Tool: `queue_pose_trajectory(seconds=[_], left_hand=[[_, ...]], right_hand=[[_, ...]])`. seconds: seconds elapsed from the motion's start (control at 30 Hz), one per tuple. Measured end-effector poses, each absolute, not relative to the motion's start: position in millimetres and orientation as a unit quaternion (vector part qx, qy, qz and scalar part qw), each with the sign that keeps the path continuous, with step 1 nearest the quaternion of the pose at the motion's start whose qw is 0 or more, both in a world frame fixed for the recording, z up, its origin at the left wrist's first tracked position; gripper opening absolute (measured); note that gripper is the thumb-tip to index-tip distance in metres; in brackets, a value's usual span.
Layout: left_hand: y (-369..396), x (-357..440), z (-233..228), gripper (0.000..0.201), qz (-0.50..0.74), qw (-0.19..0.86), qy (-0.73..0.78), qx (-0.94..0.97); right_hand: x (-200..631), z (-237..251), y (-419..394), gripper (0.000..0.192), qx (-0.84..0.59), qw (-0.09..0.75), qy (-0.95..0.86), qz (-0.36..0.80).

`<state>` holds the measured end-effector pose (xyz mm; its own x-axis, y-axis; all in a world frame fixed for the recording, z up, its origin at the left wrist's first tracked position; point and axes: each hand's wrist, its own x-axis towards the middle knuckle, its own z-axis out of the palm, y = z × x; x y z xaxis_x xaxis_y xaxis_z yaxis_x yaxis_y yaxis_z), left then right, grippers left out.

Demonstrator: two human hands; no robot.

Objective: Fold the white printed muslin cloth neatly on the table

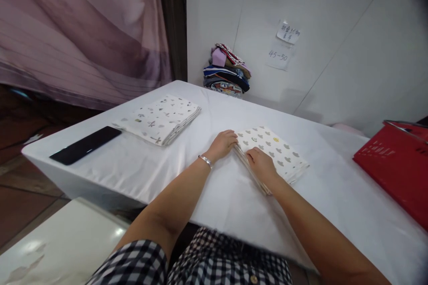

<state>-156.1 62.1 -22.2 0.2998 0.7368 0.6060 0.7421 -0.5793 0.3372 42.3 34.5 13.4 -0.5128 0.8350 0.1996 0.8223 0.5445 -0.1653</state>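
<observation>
A white folded cloth (284, 153) printed with grey cloud shapes and one yellow mark lies in front of me on the table. My left hand (223, 143), with a silver bracelet at the wrist, is closed around the cloth's left corner. On its near edge rests my right hand (261, 165), fingers curled in and pinching the layers; its fingertips are partly hidden. Farther left lies a second folded cloth (163, 118), white with small grey and dark prints, and neither hand touches it.
A black phone-like slab (85, 144) lies near the left table edge. A red bag (397, 164) stands at the right. Folded clothes (227, 71) are piled by the wall, where paper notes (288, 33) hang. The white-covered table (214, 196) ends just before my body.
</observation>
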Motion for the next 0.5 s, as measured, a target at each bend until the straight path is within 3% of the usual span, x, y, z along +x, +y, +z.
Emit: queue_pose_trajectory(seconds=[0.33,0.5], left_hand=[[58.8,-159.6,-30.1,0.027,-0.382,-0.075,-0.495,-0.777],[58.4,-162.5,-33.2,0.026,-0.382,-0.092,-0.518,-0.76]], right_hand=[[40.4,14.3,25.5,0.019,-0.466,0.063,-0.882,-0.017],[39.6,9.4,25.9,0.019,-0.455,0.076,-0.886,-0.04]])
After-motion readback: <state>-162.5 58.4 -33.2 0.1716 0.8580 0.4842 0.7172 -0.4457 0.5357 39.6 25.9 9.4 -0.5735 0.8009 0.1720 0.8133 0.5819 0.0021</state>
